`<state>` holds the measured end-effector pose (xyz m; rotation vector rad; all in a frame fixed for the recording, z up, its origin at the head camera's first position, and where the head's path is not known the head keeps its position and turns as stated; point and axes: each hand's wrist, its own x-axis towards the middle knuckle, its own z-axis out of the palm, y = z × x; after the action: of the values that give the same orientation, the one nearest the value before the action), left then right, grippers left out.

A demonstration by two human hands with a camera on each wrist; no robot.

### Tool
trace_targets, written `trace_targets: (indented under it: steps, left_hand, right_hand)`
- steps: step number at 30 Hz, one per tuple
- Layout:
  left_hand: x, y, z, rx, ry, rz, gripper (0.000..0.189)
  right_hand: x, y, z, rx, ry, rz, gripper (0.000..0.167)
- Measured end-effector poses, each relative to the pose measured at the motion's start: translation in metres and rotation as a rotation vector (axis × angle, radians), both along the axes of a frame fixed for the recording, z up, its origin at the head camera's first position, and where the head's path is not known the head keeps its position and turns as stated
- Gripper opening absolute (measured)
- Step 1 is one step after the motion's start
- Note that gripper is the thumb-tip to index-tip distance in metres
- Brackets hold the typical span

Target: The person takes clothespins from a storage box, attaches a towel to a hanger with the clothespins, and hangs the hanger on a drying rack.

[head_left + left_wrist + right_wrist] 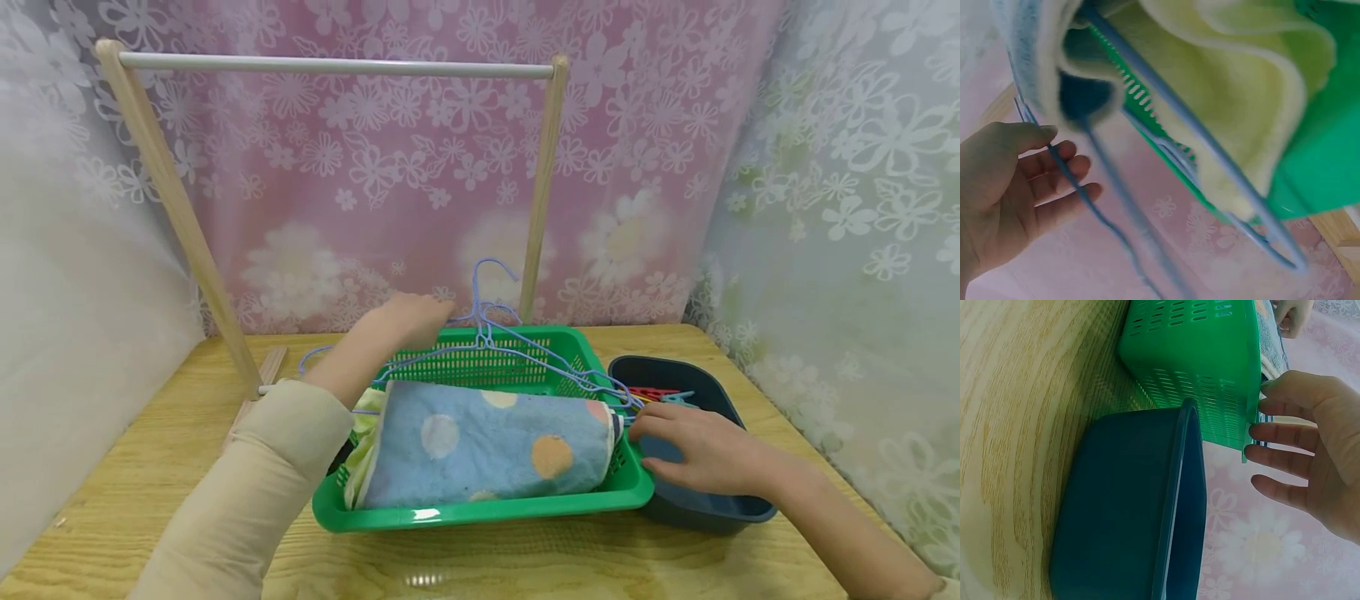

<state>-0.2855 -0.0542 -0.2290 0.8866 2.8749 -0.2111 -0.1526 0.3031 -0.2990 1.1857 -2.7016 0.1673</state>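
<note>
So, the green basket cradles the blue towel, hangers overlapping just behind it, and those crossed wires mean one tug could snag the rest! The left hand reaches forward, pinching a hanger wire; the right hand hovers by the basket, fingers parted, gripping nothing.

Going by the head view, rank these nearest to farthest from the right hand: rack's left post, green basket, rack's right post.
From the right hand:
1. Green basket: its right rim is beside the fingertips.
2. Rack's right post: behind the basket, toward the curtain.
3. Rack's left post: across on the far left side.
</note>
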Motion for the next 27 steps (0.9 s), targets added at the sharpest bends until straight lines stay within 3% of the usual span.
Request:
trace_targets:
  steps: [5,15,21,27]
  left_hand:
    - [0.001,-0.009,-0.007,-0.070,0.138,-0.085,0.036]
    - [0.005,-0.033,-0.010,-0.059,0.379,-0.171,0.039]
    - [0.003,-0.050,-0.013,-0.036,0.590,-0.342,0.012]
    - [0.005,-0.062,-0.013,-0.044,0.693,-0.379,0.002]
  right_hand:
    - [0.000,0.000,-0.003,-0.002,0.010,0.003,0.025]
    - [-0.001,-0.001,-0.002,-0.001,0.040,0.012,0.026]
    - [-0.001,0.000,-0.003,-0.008,0.039,0.019,0.026]
    - [0.000,0.002,-0.004,-0.004,0.019,0.007,0.026]
